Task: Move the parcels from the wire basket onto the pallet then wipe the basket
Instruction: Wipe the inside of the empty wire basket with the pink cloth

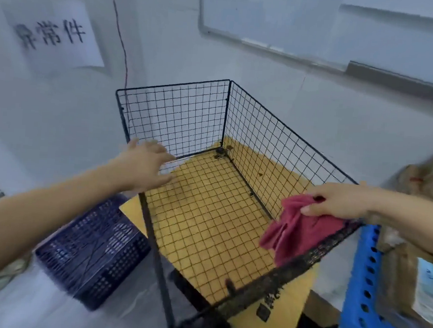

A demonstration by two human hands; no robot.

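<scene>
Right hand (pixel 341 202), at three o'clock of the wire basket (pixel 174 87), pinches a red cloth (pixel 300 233) that hangs inside by the right rim; left hand (pixel 146 164), at nine o'clock, is spread wide with straight fingers over the left rim, and whether it touches the wire I cannot tell; a yellow surface shows through the mesh bottom; brown parcels (pixel 424 178) lie further out at three o'clock, on the blue pallet (pixel 363 289); a dark blue crate (pixel 97 245) sits at seven o'clock.
</scene>
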